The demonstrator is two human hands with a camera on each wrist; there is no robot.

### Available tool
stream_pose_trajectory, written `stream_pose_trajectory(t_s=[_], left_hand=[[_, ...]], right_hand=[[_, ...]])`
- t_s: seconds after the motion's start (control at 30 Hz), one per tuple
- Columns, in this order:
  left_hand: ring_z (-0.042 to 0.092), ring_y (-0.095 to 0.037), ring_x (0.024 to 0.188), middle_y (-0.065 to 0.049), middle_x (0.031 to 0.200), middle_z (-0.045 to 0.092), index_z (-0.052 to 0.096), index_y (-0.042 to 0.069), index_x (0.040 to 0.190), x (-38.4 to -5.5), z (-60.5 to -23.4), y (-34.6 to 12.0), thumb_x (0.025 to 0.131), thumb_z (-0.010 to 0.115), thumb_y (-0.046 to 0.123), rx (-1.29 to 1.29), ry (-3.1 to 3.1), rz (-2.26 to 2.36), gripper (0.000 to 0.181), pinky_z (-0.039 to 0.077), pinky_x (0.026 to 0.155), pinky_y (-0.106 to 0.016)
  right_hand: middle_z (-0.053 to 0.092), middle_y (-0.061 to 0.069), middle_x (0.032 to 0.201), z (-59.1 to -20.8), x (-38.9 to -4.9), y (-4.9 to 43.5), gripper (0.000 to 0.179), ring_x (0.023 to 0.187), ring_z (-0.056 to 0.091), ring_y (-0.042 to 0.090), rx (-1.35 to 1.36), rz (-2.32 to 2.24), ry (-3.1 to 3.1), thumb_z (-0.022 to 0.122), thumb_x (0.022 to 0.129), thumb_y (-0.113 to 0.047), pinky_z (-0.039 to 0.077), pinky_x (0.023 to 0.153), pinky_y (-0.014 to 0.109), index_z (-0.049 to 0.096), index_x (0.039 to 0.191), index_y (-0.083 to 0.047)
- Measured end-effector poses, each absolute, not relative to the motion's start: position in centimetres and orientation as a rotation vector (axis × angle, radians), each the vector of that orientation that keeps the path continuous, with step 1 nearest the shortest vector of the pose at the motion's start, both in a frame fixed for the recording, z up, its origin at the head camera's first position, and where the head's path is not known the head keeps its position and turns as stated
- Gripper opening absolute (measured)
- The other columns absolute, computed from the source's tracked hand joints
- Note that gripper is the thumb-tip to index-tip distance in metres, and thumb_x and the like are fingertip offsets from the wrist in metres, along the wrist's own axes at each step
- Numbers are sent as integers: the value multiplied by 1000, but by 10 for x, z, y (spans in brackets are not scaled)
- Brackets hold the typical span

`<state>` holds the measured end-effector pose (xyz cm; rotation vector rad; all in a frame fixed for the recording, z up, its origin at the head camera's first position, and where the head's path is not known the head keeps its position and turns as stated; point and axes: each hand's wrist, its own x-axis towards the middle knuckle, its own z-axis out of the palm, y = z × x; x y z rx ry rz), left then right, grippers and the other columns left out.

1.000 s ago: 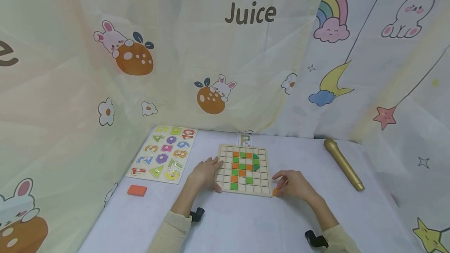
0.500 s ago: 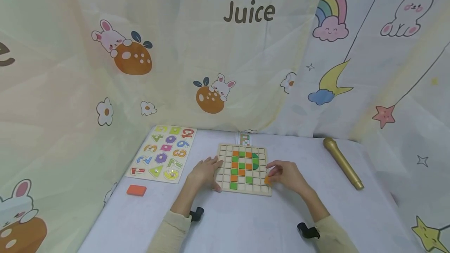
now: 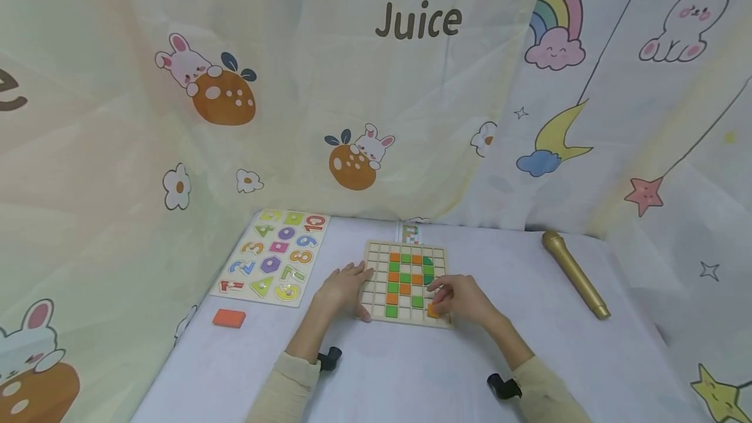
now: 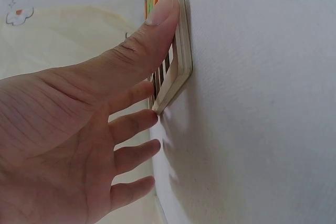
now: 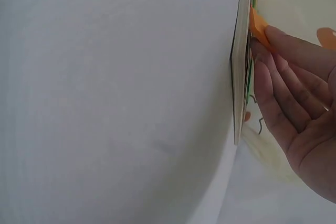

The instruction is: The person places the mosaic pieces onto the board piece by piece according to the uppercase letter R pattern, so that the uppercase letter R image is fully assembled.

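A square wooden grid board lies on the table in the head view, with green and orange tiles set in some of its cells. My left hand rests on its left side; in the left wrist view the thumb lies over the board's edge, the other fingers fairly straight. Between thumb and fingers of my right hand is an orange tile, pinched over the board's lower right. The right wrist view shows this tile tilted against the board's face; whether it sits in a cell cannot be told.
A number-and-shape puzzle board lies to the left, with an orange-red block in front of it. At the right is a gold microphone-shaped stick. A small patterned card lies behind the grid board, before the printed curtain.
My right hand has brought the orange tile leftward from beside the board's lower right corner to over its lower right cells. The left hand has stayed in place.
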<state>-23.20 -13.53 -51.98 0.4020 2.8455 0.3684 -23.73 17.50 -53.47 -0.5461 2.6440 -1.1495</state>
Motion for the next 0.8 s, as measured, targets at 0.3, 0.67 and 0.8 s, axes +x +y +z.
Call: stream_pose_trajectory(t_s=[0.3,0.67,0.8], left_hand=[[30,-37,155,-12,167,37,49,13,156,-231,-519,-135,60,100,43,402,2847,393,112,27,126,-59],[30,-38,155,-13,167,37,50,13,156,-232,-519,-135,60,100,44,404,2843,398,113,27,126,-60],[29,-37,155,-12,168,35,48,14,157,-233,-519,-137,60,100,45,403,2837,387,114,27,126,-59]], right_hand=[[71,-7,79,-538,-236,167,29,73,66,12,-577,-1081,2668,90,79,-6,57,63,24,78,104,-15],[71,-7,78,-538,-233,164,28,72,67,9,-592,-1078,2660,90,78,-3,58,63,23,78,103,-12],[71,-7,81,-537,-231,165,25,75,66,10,-586,-1079,2662,88,82,-6,58,65,24,78,104,-12]])
